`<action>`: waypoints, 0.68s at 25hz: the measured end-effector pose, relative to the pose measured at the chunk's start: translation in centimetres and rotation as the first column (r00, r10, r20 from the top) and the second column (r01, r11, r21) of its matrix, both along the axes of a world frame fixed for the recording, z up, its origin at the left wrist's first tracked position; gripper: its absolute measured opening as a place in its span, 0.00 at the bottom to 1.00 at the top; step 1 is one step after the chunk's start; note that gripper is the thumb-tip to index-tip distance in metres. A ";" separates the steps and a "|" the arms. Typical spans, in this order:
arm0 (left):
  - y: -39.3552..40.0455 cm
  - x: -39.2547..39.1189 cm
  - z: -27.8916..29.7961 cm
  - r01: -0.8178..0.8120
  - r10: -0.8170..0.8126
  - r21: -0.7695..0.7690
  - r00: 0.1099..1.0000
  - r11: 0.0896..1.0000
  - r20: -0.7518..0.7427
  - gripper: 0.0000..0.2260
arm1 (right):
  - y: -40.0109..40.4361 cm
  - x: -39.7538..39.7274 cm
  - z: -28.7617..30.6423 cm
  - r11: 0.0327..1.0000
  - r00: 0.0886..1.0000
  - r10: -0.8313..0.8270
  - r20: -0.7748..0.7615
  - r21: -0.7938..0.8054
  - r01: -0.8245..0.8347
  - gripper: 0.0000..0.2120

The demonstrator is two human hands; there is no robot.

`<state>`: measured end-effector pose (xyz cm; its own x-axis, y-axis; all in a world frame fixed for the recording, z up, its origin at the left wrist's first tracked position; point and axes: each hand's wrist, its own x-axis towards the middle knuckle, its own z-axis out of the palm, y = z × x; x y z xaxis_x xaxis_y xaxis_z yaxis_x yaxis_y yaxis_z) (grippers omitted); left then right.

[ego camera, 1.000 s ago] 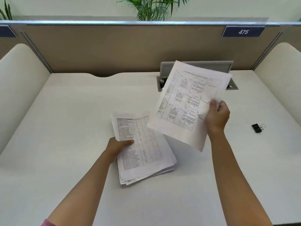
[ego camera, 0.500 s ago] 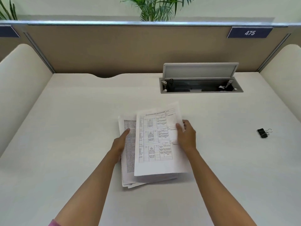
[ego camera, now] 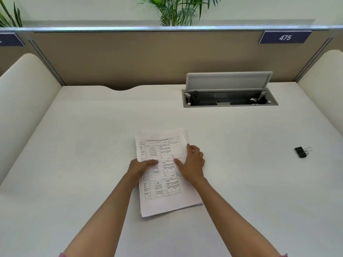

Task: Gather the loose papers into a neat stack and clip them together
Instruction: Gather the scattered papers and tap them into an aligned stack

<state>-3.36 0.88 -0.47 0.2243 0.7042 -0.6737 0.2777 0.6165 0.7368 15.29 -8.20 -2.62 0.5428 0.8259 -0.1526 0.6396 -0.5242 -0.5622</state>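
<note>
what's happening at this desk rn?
A person is squaring up a stack of papers on the white desk. The left hand presses its left edge, the right hand its right edge. Sheets are slightly uneven at the bottom. The binder clip lies untouched off to the right.

White desk (ego camera: 92, 138), tan partition (ego camera: 139, 58) behind, open cable tray (ego camera: 230, 103), cream side panels (ego camera: 24, 101), plant (ego camera: 178, 12) beyond.
</note>
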 end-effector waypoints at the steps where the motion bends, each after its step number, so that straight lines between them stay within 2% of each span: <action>1: 0.1 0.1 0.0 0.002 -0.002 -0.016 1.000 1.000 0.005 0.17 | 0.0 0.1 0.0 1.000 1.000 0.024 0.005 -0.010 -0.024 0.37; 4: 0.5 0.3 0.8 0.025 -0.022 -0.071 0.999 0.997 0.038 0.17 | -0.1 1.2 0.0 0.999 0.997 0.047 -0.069 -0.001 -0.048 0.41; 6: 0.4 0.3 1.1 0.041 -0.037 -0.055 0.996 0.998 0.082 0.18 | -0.2 2.3 0.4 0.992 0.955 -0.054 -0.291 0.096 0.085 0.49; 8: 0.1 0.3 1.4 0.074 -0.069 -0.030 0.987 0.997 0.147 0.21 | -0.6 3.4 1.1 0.958 0.842 -0.124 -0.525 0.158 0.240 0.51; 10: -0.2 0.4 1.7 0.101 -0.099 0.001 0.972 0.995 0.213 0.22 | -1.1 4.5 1.8 0.959 0.715 -0.091 -0.693 0.132 0.250 0.46; 12: -0.4 1.1 2.5 0.093 -0.106 0.070 0.967 0.993 0.232 0.22 | -1.7 4.7 2.8 0.982 0.609 -0.009 -0.793 0.108 0.155 0.32; 14: -0.7 2.0 3.8 0.062 -0.102 0.179 0.969 0.982 0.224 0.21 | -1.9 4.2 3.9 0.970 0.622 0.034 -0.783 0.174 0.167 0.23; 17: -0.8 3.5 6.3 -0.017 -0.073 0.345 0.966 0.938 0.247 0.19 | -1.5 3.6 6.2 0.881 0.719 0.025 -0.694 0.355 0.312 0.21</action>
<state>0.10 0.11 5.84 0.3779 0.8719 -0.3115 0.0681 0.3093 0.9485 18.90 -9.73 3.54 0.5536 0.8133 -0.1788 -0.0523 -0.1804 -0.9822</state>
